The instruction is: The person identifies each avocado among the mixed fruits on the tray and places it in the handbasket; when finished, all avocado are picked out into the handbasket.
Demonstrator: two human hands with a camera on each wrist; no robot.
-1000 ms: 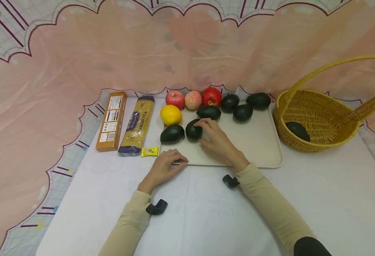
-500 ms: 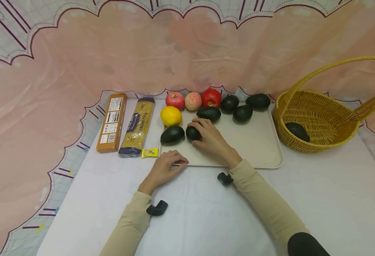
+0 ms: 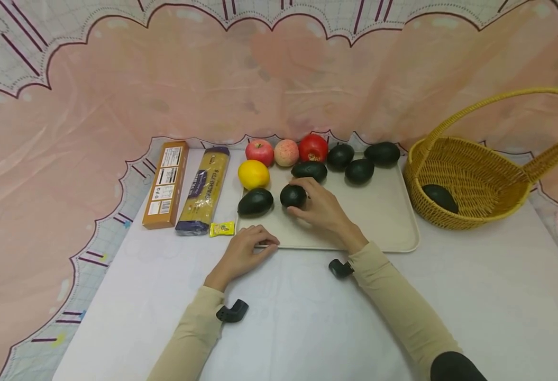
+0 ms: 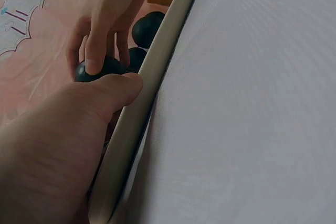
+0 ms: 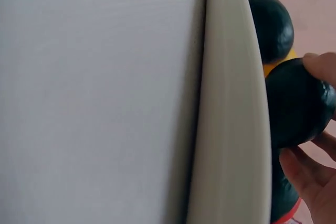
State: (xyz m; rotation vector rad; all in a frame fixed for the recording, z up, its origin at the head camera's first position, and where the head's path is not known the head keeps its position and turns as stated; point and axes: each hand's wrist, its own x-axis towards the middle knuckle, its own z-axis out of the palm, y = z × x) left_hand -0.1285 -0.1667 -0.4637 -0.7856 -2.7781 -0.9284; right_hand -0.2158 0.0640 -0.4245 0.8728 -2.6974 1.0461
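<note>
**Right hand (image 3: 323,210) grips a dark avocado (image 3: 292,196) at the tray (image 3: 369,230)**

Head view: the right hand's thumb and fingers curl round the dark avocado, on the hand's left side; whether it touches the tray cannot be told. Just left of this grip lies a second avocado (image 3: 256,202), with a lemon (image 3: 253,174) beyond it. Directly beyond the fingers is a third avocado (image 3: 309,170), and behind that a pomegranate (image 3: 313,148), a peach (image 3: 286,152) and an apple (image 3: 259,153). Well to the hand's right stands a wicker basket (image 3: 469,218) with one avocado inside (image 3: 440,198). The left hand (image 3: 244,250) lies at the tray's near edge, holding nothing visible, fingers loosely bent; a yellow wrapped sweet (image 3: 222,228) is just to its left, the spaghetti pack (image 3: 204,190) farther left.

Left wrist view: the left thumb reaches the tray's rim; past it, the right hand's fingers reach down round the dark avocado.

Right wrist view: the right thumb and a fingertip press opposite sides of the dark avocado, beside the tray's rim.
</note>
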